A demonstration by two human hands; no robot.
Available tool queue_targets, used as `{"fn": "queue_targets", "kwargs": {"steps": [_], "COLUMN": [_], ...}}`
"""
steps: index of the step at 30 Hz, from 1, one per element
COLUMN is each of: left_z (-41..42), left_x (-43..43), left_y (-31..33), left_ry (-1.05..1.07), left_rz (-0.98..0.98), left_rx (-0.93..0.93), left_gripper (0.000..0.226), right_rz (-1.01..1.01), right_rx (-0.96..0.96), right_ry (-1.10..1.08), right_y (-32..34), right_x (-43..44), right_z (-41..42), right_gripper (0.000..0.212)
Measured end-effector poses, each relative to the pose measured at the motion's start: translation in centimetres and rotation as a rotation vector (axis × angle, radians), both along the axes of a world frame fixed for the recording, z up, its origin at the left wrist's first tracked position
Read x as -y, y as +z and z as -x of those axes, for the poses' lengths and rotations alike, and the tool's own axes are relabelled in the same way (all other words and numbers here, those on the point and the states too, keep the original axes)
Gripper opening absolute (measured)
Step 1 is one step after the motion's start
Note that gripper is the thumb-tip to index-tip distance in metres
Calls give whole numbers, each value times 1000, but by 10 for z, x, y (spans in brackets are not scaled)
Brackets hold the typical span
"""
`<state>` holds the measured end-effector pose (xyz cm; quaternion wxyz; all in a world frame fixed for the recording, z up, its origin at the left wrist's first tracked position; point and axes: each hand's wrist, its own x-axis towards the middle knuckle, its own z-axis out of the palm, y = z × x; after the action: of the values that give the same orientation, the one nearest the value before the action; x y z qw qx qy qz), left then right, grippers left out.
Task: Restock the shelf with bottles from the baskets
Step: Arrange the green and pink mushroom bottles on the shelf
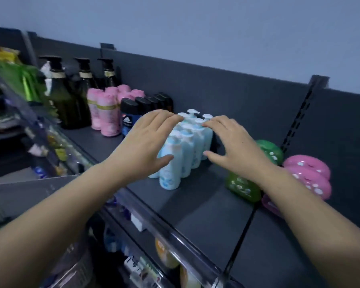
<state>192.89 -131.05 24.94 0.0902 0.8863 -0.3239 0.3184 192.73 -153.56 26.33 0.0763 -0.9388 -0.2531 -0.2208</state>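
Several light blue pump bottles (185, 150) stand in a tight cluster on the dark grey top shelf (206, 208). My left hand (148, 140) lies against the cluster's left side with straight fingers over the pump tops and the thumb on the front bottle. My right hand (231, 142) is spread at the cluster's right side; its fingertips touch the rear pump tops and its thumb is near a bottle's lower side. Neither hand holds a bottle. No basket is clearly seen.
Left of the cluster stand black-capped bottles (131, 115), pink bottles (106, 113) and tall dark green pump bottles (71, 96). On the right lie green bottles (245, 188) and pink bottles (312, 175). Lower shelves (154, 262) hold more goods. A shelf upright (299, 113) rises at right.
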Motion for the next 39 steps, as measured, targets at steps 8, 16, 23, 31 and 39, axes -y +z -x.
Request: {"fn": "queue_targets", "kwargs": {"steps": [8,16,23,31,39], "left_z": [67,101,108,73,-11], "left_x": [-147,-282,-370,-413,-429], "left_y": [-19,-57,-97,-155,-208], "left_ry": [567,908,966,946,907], "left_rz": [-73,-122,-104,-99,-147], "left_rx": [-139,-390,-473,-663,-871], "left_gripper": [79,77,71,60,50], "right_rz": [58,257,298,426,492], "right_rx": [-44,-133,-293,-522,-721], "right_ry": [369,511,508,476,488], "right_y": [-4,-39,-85,-159,-232], "right_x": [-144,-298,-392,-429,-454], "right_z": [1,-15,-38,-77,-142], "right_gripper": [62,65,63,61,57]}}
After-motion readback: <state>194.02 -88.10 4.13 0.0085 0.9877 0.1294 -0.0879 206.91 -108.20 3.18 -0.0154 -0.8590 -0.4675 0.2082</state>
